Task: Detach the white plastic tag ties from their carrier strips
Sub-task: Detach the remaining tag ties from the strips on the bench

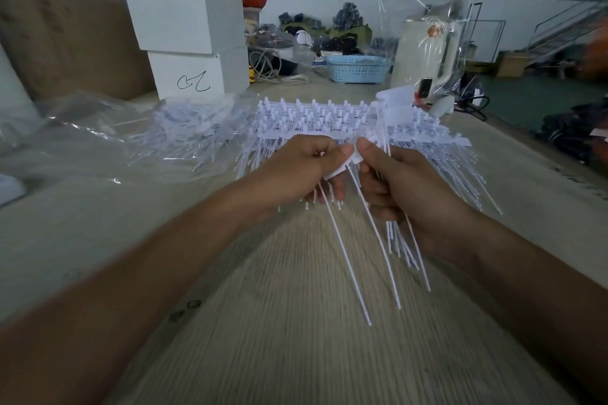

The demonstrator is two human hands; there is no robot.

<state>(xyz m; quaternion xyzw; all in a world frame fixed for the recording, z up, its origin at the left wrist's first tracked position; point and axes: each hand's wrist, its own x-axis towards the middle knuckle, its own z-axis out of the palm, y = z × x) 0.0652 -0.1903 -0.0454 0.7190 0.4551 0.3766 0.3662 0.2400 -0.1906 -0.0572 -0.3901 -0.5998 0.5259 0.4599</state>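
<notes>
Centrally, above the wooden table (296,322), both hands work one carrier strip (342,165). Left hand (296,171): fingers curled round the strip, thumb pressing its upper face. Right hand (398,181): thumb and forefinger pinch the strip's near end, while the lower fingers grip a bundle of white tag ties (399,240) whose tails hang toward the table. Behind the hands lies a stack of loaded strips (316,118). Farther left, a clear bag (184,131) holds more ties, with white boxes (190,43) behind
</notes>
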